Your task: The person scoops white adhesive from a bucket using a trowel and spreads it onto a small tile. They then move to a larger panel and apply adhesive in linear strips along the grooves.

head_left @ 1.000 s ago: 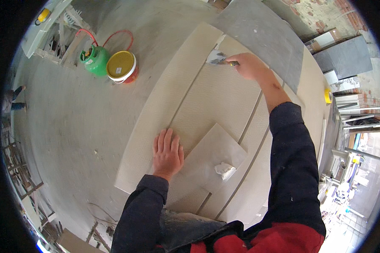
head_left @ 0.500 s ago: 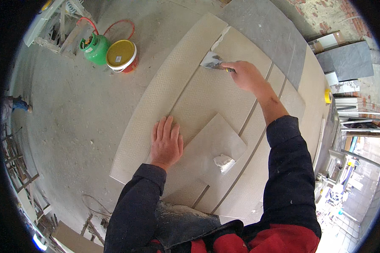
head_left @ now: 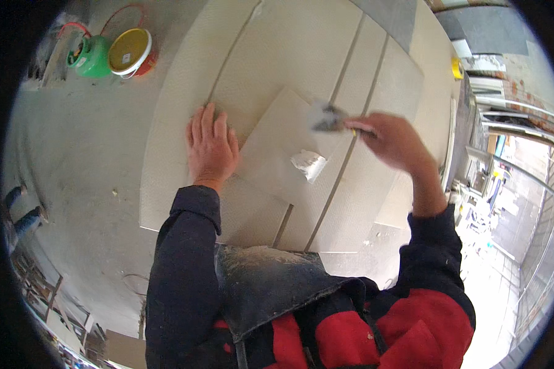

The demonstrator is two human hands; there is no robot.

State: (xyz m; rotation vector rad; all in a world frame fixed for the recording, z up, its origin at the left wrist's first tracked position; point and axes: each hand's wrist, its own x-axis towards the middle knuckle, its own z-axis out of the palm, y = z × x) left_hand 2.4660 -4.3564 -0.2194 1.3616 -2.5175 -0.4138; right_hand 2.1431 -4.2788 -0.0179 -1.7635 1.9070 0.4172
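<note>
My right hand (head_left: 394,140) grips the handle of a putty knife (head_left: 327,117); its blade is smeared by motion above the far right edge of a loose square board (head_left: 277,129). On that board sits a dollop of white filler (head_left: 309,163). My left hand (head_left: 212,146) lies with fingers stretched on the beige textured panels (head_left: 289,52), beside the square board's left corner. Dark straight grooves run between the panels. A bit of white filler shows in the left groove near the top edge of the view.
At the far left, a red bucket (head_left: 145,64) with an ochre lid stands by a green gas cylinder (head_left: 93,58) with a red hose. A yellow tape roll (head_left: 457,68) lies at the right edge of the worktop. Another person's legs (head_left: 28,222) show at the left rim.
My right hand has brought the putty knife back from the far left groove to the square board. My left hand still lies on the panels. The whole view has shifted.
</note>
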